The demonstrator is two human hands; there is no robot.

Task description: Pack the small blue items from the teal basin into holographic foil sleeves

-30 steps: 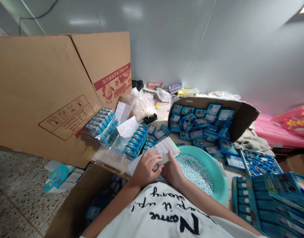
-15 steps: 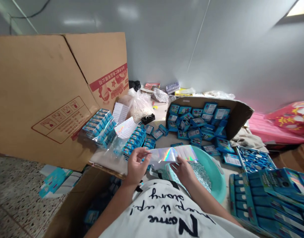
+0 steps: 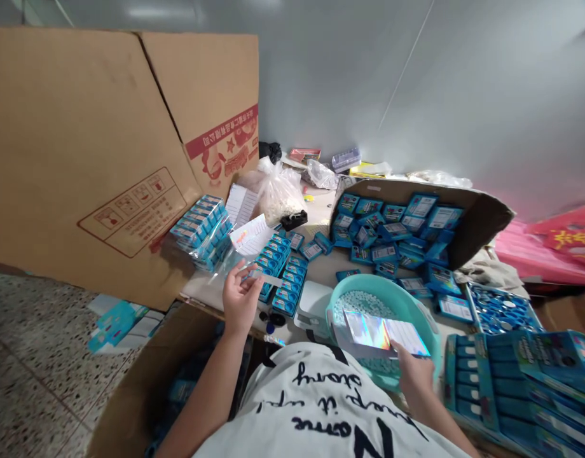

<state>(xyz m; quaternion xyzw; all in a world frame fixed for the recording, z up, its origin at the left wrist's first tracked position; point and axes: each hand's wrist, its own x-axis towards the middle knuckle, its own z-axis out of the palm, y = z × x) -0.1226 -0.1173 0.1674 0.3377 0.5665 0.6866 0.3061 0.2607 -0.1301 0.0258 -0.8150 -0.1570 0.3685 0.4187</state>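
My left hand (image 3: 241, 296) pinches a narrow pale strip (image 3: 268, 278) in front of rows of small blue boxes (image 3: 289, 287). My right hand (image 3: 415, 369) grips a shiny holographic sticker sheet (image 3: 383, 332), which reflects rainbow colours. The sheet is over a turquoise basin (image 3: 428, 318) holding many small pale pellets (image 3: 364, 302). Between the basin and the blue box rows lies a flat white device (image 3: 314, 302). A white printed sheet (image 3: 251, 236) rests beyond my left hand.
A big cardboard carton (image 3: 106, 127) stands at the left, beside a plastic-wrapped pack of blue boxes (image 3: 204, 232). An open carton (image 3: 486, 219) of loose blue boxes is behind the basin. Stacked blue display boxes (image 3: 516, 381) and a tray of blue-and-white pieces (image 3: 500, 308) fill the right.
My hands have moved apart. The left has gone left with a narrow strip, and the right has carried the holographic sheet right and lower, over the basin. The view has shifted slightly.
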